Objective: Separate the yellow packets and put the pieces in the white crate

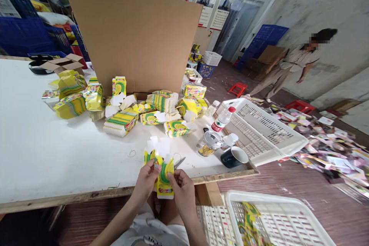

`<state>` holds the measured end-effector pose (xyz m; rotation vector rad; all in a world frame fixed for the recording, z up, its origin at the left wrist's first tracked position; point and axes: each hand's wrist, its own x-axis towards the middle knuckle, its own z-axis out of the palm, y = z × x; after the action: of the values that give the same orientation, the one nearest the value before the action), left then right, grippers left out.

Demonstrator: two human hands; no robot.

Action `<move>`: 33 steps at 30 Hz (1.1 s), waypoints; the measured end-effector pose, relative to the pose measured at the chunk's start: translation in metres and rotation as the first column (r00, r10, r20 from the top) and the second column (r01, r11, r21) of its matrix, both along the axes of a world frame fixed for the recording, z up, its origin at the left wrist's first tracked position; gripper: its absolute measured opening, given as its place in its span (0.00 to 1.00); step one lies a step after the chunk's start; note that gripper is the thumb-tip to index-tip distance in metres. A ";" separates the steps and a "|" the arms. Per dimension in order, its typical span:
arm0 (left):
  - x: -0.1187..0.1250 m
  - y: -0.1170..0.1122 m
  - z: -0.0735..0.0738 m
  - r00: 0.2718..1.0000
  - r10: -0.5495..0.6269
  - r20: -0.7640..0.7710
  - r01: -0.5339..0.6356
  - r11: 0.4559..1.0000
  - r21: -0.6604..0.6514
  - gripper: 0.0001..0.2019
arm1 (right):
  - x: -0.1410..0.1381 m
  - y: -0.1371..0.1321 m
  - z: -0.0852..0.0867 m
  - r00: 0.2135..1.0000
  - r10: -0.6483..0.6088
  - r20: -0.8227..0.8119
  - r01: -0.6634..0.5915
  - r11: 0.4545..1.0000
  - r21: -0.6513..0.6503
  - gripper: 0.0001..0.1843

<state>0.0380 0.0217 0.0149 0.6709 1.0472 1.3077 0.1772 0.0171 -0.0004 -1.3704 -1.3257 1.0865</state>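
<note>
Both my hands hold one small yellow-and-green printed carton [163, 171] just in front of the table's near edge, its white flaps standing open at the top. My left hand [146, 180] pinches its left side, fingers closed on it. The carton's right side and bottom are gripped by my right hand [181, 192]. Stacks of flat and folded cartons of the same print [123, 121] lie further back on the white table [43, 150].
A big brown cardboard sheet [135, 34] stands behind the stacks. A water bottle [222, 120], a foil-topped jar [209, 144], a dark mug [234, 157] and scissors [179, 161] sit near the table's right corner. White baskets [265, 130] [276, 219] are at right. A person [291, 65] stands far right.
</note>
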 end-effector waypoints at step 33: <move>-0.015 -0.015 0.009 0.894 -0.372 -0.247 0.408 0.906 0.113 0.24 | 0.029 0.008 0.034 0.948 0.150 0.279 -0.151 0.988 -0.020 0.15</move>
<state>0.0235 0.0067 0.0237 1.1122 0.9241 0.9837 0.2061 0.0253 0.0334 -1.4817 -1.6594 1.0162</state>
